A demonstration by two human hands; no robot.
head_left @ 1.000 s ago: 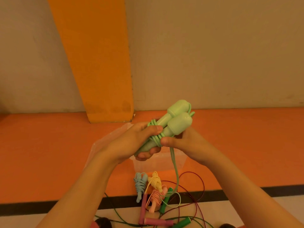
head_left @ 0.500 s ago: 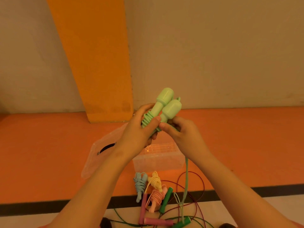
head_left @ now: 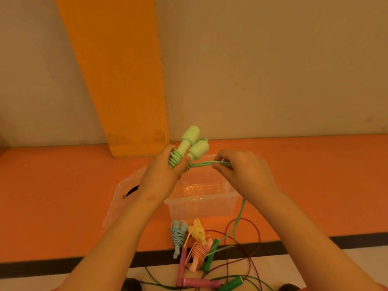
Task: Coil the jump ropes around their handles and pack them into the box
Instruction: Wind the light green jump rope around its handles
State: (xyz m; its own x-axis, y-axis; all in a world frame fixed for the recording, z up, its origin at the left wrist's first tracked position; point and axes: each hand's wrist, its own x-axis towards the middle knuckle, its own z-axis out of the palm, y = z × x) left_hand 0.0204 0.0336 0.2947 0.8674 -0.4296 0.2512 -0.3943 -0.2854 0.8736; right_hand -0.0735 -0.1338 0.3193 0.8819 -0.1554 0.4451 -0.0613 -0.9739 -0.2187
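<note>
My left hand [head_left: 162,175] grips the two light green handles [head_left: 192,143] of a jump rope, held together and pointing up, with several turns of cord wound round them. My right hand [head_left: 241,173] pinches the light green cord [head_left: 202,163], pulled taut to the right of the handles. The loose end of the cord [head_left: 239,215] hangs down from that hand to the floor. Below both hands stands the clear plastic box [head_left: 201,206], open.
The box's clear lid [head_left: 123,198] lies left of it. In front of the box lie coiled blue [head_left: 178,234], yellow [head_left: 196,229] and pink ropes [head_left: 199,250], plus loose dark green [head_left: 211,253] and magenta handles [head_left: 199,282] with tangled cords. An orange pillar [head_left: 126,80] and wall stand behind.
My right hand has moved away to the right from the handles, drawing the cord out taut. My left hand has kept the handles nearly still.
</note>
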